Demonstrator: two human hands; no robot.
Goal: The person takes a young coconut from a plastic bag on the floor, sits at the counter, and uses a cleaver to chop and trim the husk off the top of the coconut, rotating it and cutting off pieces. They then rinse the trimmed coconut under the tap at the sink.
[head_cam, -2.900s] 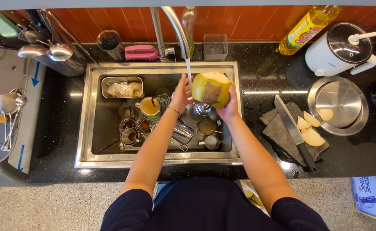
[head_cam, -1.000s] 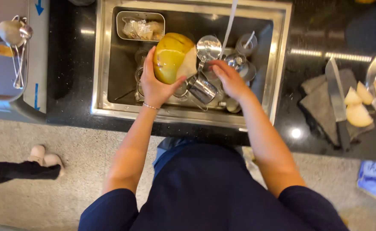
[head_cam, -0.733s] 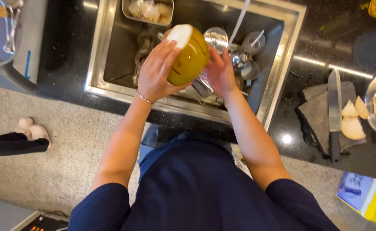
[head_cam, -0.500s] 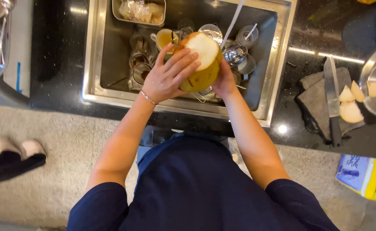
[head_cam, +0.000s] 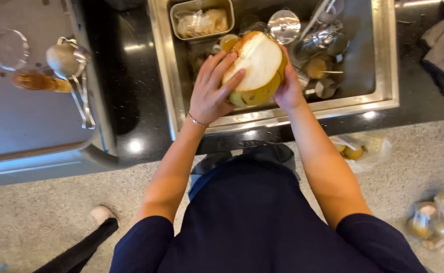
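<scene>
Two hands now hold the green coconut (head_cam: 256, 68) over the front of the steel sink (head_cam: 386, 60); a moment ago the left hand held it alone while the right reached among the cups. The left hand (head_cam: 211, 91) lies spread across its white cut top, and the right hand (head_cam: 288, 86) cups its far side. Metal cups (head_cam: 320, 40) sit below, farther right. It looks rinsed and ready to lift out.

Coconut (head_cam: 254, 68): cut face creamy white, husk yellow-green with brown flecks, brown along the rim. Sink (head_cam: 383, 55) silver steel, countertop (head_cam: 126, 101) glossy black, floor (head_cam: 40, 222) speckled grey-beige. Shirt (head_cam: 262, 222) plain dark navy; thin silver bracelet (head_cam: 196, 121) at the wrist.
</scene>
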